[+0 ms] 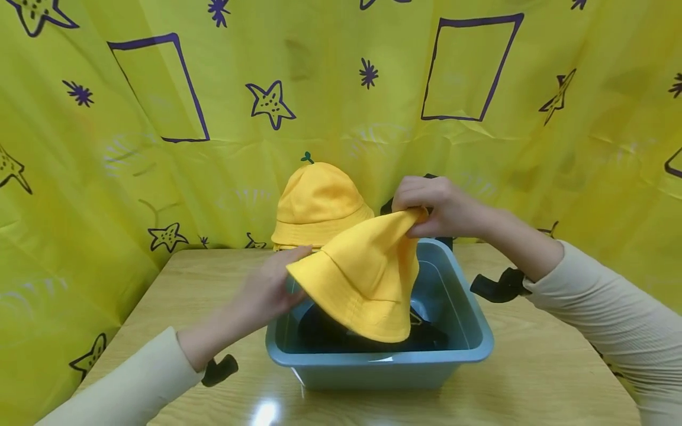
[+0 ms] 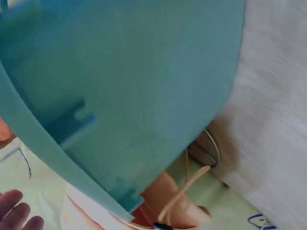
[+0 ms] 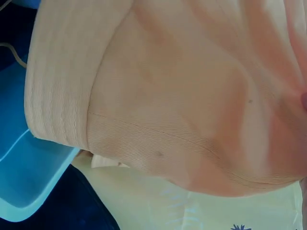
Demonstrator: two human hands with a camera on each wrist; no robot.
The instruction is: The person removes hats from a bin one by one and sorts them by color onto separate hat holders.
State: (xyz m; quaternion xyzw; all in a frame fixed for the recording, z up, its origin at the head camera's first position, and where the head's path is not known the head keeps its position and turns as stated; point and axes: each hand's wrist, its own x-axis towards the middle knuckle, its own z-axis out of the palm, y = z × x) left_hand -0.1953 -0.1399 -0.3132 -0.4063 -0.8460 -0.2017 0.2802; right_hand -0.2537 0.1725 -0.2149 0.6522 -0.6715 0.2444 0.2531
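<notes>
My right hand [image 1: 439, 204] pinches a yellow bucket hat [image 1: 367, 272] by its crown, and the hat hangs tilted over a blue-grey plastic basin [image 1: 380, 359]. At the hat's brim, on the left, is my left hand [image 1: 272, 284], slightly blurred. Its fingertips [image 2: 14, 211] look loosely extended in the left wrist view; whether they touch the brim cannot be told. The hat [image 3: 182, 105] fills most of the right wrist view. Dark cloth items [image 1: 325, 328] lie in the basin, partly hidden under the hat.
Behind the basin to the left sits another yellow bucket hat [image 1: 319, 201] with a green sprout on top. A light cord [image 2: 184, 191] hangs there. Something black [image 1: 446, 242] stands behind the basin's right corner. A patterned yellow curtain [image 1: 319, 59] backs the wooden table [image 1: 213, 284].
</notes>
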